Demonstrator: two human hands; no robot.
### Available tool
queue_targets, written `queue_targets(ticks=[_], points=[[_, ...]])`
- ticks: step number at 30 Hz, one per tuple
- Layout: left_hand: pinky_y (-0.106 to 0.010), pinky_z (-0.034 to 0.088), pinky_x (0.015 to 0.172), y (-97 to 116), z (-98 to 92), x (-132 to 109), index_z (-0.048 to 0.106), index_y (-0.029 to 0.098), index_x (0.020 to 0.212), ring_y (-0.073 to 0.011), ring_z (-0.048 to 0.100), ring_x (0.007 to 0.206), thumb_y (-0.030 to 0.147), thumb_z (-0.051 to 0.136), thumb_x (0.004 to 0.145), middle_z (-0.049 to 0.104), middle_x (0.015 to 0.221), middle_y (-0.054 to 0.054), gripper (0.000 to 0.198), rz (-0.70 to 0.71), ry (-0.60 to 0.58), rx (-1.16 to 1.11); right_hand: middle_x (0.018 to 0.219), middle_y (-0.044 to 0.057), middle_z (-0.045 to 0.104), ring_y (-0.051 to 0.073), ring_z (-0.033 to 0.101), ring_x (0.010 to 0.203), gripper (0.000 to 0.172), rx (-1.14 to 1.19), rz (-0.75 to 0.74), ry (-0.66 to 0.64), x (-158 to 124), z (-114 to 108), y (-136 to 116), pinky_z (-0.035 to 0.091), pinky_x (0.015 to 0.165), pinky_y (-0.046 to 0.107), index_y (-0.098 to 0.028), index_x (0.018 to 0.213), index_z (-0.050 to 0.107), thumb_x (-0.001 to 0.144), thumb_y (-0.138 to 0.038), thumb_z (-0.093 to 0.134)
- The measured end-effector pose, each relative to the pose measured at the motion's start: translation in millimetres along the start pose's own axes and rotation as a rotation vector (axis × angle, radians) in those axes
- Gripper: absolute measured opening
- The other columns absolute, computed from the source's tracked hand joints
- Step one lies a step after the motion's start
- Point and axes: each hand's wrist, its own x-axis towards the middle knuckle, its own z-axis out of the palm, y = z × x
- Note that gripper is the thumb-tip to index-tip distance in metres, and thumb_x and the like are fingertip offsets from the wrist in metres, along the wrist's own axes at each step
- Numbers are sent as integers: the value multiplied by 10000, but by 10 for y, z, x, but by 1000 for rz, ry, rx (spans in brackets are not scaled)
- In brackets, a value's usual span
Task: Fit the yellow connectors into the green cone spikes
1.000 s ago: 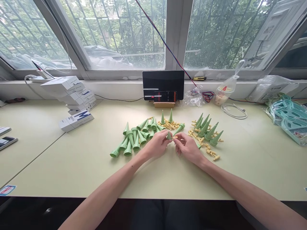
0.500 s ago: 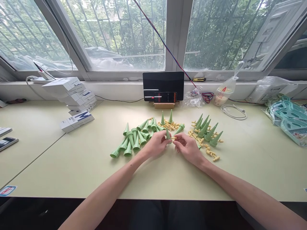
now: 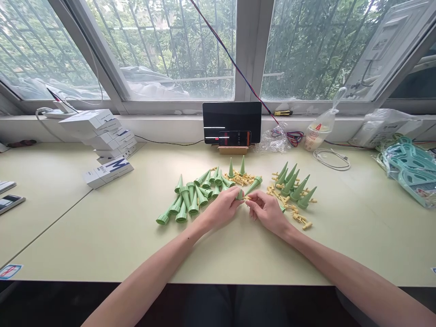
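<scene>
We hold a cone [image 3: 240, 195] in our left hand [image 3: 222, 206], above the worktop [image 3: 218, 256]; it is smooth green plastic, its narrow tip upward and its lower part near the fingertips. Our right hand [image 3: 267, 210] has thumb and finger pinched narrow on a small yellow peg [image 3: 247, 198], also plastic, held right at the cone's side. We cannot tell how far the peg sits inside it.

Left of our hands we see a pile of green cones [image 3: 185, 196], many tipped over one another, their broad ribbed collars turned towards us and showing round, hollow mouths. Beyond our hands, two upright cones [image 3: 231, 169] taper to points beside a heap of yellow pegs [image 3: 240, 180], knobbly and jumbled. Right of our right hand, a cluster of cones [image 3: 289, 184] stands slanted, points up, with short yellow stubs jutting near their bases; loose T-shaped pegs [image 3: 301, 220] lie in front of it.

Further back we see a glossy black tablet [image 3: 232, 119] with a phone [image 3: 235, 137] before it on a brown stand [image 3: 233, 150]. At the left, smooth white boxes [image 3: 89, 119] with sharp edges form an uneven stack.
</scene>
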Motion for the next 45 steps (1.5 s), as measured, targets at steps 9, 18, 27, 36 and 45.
queue_targets(ticks=[9,18,27,36,45], points=[[-266,407,668,21,8,-26,547,178,880,-143,536,748,130,446,937,605,965,-47,125,16,-52,55,471,-39,555,118,512,351,334,-27,22,-10,-8,-19,-15,424,387,233,-202,729,576,943,-458,555],[-266,421,701,48,12,-43,574,176,940,-147,548,777,146,436,958,608,990,-57,142,22,-75,66,477,-38,552,115,512,301,410,21,51,-26,-14,-17,-7,358,294,220,-206,659,535,941,-504,537],[-282,449,765,71,7,-55,601,183,1009,-166,596,858,143,433,965,621,1038,-73,179,47,-83,43,460,-36,527,116,499,282,449,87,139,-38,-1,-10,-8,332,254,207,-202,633,505,927,-540,533],[-252,432,666,106,1,-3,577,175,887,-131,555,738,177,436,969,615,957,-54,163,33,-40,-29,626,-41,595,134,571,390,311,93,61,-7,7,-12,-28,447,339,231,-215,1098,555,944,-485,528],[-230,447,575,22,-43,39,600,188,946,-105,542,586,278,581,906,605,735,18,100,-169,9,-241,715,1,627,156,624,513,320,47,6,-46,22,-13,14,532,469,279,-203,1156,594,930,-428,570]])
